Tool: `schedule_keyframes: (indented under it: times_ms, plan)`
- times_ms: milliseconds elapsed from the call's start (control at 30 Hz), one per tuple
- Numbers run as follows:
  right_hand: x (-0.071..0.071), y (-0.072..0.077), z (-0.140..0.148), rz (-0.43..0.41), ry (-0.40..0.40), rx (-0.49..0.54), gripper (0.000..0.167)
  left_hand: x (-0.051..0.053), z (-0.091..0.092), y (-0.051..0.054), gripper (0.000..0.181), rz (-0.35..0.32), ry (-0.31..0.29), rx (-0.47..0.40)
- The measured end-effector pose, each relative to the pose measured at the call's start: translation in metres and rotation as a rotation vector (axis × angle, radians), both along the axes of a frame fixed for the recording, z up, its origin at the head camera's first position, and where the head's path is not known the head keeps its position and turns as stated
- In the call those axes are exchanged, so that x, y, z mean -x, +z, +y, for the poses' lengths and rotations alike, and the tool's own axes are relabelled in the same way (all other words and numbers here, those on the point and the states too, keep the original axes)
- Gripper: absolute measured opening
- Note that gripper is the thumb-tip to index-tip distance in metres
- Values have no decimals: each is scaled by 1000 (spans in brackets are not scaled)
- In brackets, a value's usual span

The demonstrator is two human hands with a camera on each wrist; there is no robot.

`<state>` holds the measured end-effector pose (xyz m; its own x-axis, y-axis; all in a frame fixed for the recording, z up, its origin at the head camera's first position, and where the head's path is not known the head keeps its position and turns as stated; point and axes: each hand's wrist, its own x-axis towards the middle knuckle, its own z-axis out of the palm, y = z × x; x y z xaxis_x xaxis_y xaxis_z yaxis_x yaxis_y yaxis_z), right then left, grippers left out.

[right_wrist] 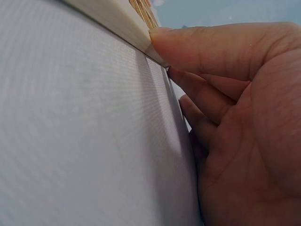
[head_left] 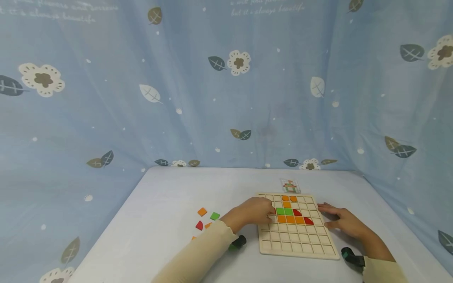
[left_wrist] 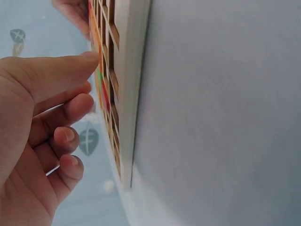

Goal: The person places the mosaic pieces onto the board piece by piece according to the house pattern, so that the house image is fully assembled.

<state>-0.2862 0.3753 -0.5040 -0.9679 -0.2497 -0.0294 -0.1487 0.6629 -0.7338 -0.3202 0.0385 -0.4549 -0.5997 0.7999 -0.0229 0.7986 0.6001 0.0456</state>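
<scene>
A light wooden grid board (head_left: 283,247) lies on the table with coloured pieces in its cells. Two orange rounded pieces (head_left: 293,199) sit above an orange square (head_left: 287,204). Below are green squares (head_left: 280,211), a row of orange squares (head_left: 291,219), and red quarter-circle pieces (head_left: 308,221). My left hand (head_left: 255,212) reaches over the board's left side, partly hiding a red piece. In the left wrist view its thumb touches an orange piece; the other fingers are loosely bent, with nothing visible between them. My right hand (head_left: 348,224) rests beside the board's right edge, thumb against the rim (right_wrist: 141,40).
Loose pieces lie left of the board: an orange square (head_left: 202,212), a green square (head_left: 214,215), a red quarter-circle (head_left: 199,225) and others partly behind the left sleeve (head_left: 199,251). Behind the board lies a small pattern card (head_left: 290,186). A blue patterned curtain (head_left: 191,129) surrounds the white table (head_left: 170,204).
</scene>
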Motion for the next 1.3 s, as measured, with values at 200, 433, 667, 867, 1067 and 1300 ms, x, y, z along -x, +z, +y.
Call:
schedule_keyframes:
  times_ms: [200, 433, 667, 867, 1067, 1300]
  plan:
    - [-2, 2, 0, -2, 4, 7, 68, 3, -26, 3, 21, 6, 39, -1]
    - [-1, 5, 2, 10, 0, -16, 69, 9, -62, 8, 25, -9, 95, -48]
    - [-1, 5, 4, 6, 0, -6, 69, 12, -94, 8, 23, -3, 130, -67]
    - [-3, 6, 4, 8, -2, 0, 70, 11, -119, 5, 20, 2, 140, -86]
    - [-1, 2, 4, -5, -1, 18, 70, 6, -152, 6, 21, -48, 217, -139]
    - [-1, 0, 2, -11, -3, 19, 70, 6, -187, 0, 20, -104, 357, -189]
